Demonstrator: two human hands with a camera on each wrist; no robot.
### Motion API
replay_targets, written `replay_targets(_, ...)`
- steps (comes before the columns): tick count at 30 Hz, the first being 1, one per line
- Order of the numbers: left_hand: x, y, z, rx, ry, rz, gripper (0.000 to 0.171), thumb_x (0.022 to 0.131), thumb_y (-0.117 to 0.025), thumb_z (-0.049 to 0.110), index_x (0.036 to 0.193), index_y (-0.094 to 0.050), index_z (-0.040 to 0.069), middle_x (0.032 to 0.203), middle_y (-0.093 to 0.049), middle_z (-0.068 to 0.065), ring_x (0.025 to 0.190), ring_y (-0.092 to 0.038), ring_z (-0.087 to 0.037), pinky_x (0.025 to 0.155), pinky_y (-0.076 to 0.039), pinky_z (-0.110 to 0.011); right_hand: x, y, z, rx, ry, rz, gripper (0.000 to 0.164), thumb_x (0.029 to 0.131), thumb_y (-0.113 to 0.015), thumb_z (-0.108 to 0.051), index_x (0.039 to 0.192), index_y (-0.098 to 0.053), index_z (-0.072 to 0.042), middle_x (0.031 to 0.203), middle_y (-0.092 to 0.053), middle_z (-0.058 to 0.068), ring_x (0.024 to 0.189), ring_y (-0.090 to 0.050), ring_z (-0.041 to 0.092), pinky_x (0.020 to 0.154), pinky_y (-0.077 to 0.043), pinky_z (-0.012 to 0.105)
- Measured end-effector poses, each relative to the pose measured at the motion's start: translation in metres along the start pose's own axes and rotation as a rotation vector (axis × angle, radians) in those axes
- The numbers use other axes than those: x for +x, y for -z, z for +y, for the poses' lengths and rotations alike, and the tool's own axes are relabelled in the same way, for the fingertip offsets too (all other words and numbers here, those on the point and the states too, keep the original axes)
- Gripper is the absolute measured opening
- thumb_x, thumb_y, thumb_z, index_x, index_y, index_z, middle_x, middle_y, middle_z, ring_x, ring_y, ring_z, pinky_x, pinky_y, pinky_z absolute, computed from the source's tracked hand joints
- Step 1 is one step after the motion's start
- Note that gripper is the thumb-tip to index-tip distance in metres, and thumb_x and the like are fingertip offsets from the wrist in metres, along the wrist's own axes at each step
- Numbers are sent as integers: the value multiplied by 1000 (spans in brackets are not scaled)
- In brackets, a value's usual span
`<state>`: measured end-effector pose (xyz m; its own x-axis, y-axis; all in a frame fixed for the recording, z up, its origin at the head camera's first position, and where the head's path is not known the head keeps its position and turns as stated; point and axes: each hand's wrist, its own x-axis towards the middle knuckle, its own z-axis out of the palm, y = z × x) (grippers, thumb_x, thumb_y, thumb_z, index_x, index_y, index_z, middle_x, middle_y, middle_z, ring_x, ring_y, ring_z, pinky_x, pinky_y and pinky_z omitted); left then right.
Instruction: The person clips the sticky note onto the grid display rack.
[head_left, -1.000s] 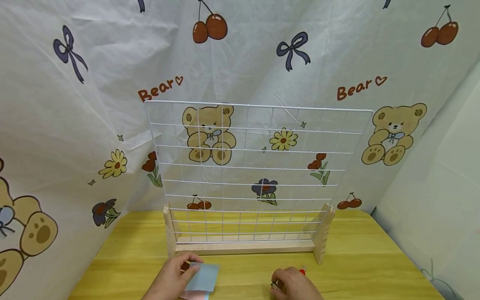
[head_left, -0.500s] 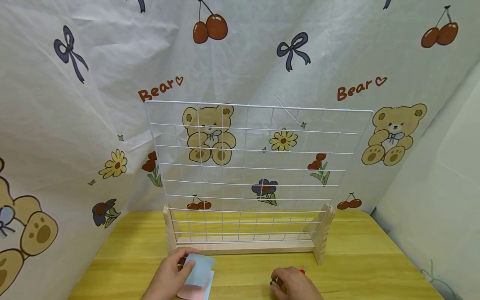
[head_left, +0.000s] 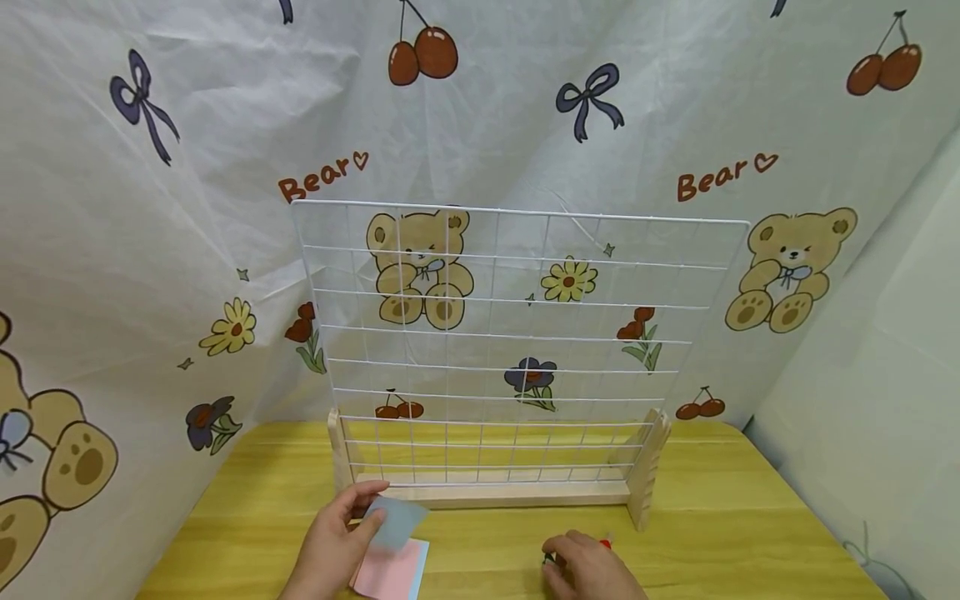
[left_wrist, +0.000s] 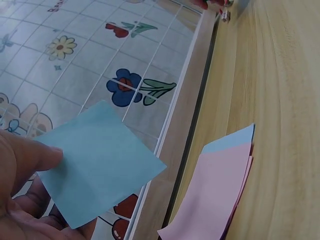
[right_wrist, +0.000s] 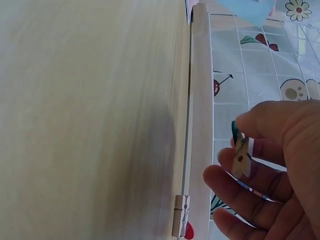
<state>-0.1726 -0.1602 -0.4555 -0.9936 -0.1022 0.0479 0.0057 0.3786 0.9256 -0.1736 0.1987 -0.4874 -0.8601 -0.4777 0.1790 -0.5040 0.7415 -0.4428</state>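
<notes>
My left hand pinches a single light blue square of paper by one edge, between thumb and fingers, raised off the table and tilted. Below it on the table lies a small stack of pink and blue paper squares, pink uppermost. My right hand pinches a small wooden clothespin with a green tip between thumb and forefinger; the other fingers are loosely bent. Close by that hand lies another wooden clothespin with a red piece, partly hidden in the head view.
Behind both hands stands a white wire grid leaning slightly in a wooden base. A wood-grain table carries it. White cloth printed with bears, bows and cherries hangs behind.
My left hand has lifted the blue square up and away from the stack, uncovering the pink paper beneath. The right hand stays almost in place with its clothespin.
</notes>
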Motion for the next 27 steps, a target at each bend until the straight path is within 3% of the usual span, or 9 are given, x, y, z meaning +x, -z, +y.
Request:
replay_targets(5, 1, 0, 0, -29, 1, 22, 27, 97, -67, 8, 123, -69, 15, 119, -71, -3, 100, -62, -9, 80, -50, -25, -1, -1, -1, -23, 33, 68, 15, 95, -70, -22, 105, -73, -12, 89, -64, -8, 73, -50, -8, 61, -48, 22)
replay_targets(12, 3, -3, -1, -83, 42, 51, 18, 95, -70, 9, 113, -72, 12, 108, -72, -4, 95, -63, -10, 75, -54, -23, -1, -4, -2, -39, 86, 122, 11, 96, -69, -16, 104, -73, -10, 88, -65, -6, 73, -50, -8, 60, -48, 20)
replay_targets(19, 4, 0, -5, -81, 67, 61, 19, 96, -72, 19, 113, -71, 11, 108, -74, -3, 95, -63, -5, 77, -50, -23, -1, -2, -1, -45, 60, 76, 12, 98, -65, -12, 108, -72, -10, 91, -64, -4, 74, -51, -5, 61, -48, 21)
replay_targets(27, 5, 0, -7, -80, 75, 77, 17, 95, -73, 18, 111, -71, 11, 105, -76, -2, 92, -65, -4, 81, -50, -22, -1, -3, 2, -10, 47, 34, 13, 97, -66, -7, 107, -70, -13, 91, -64, -5, 75, -54, -3, 62, -49, 22)
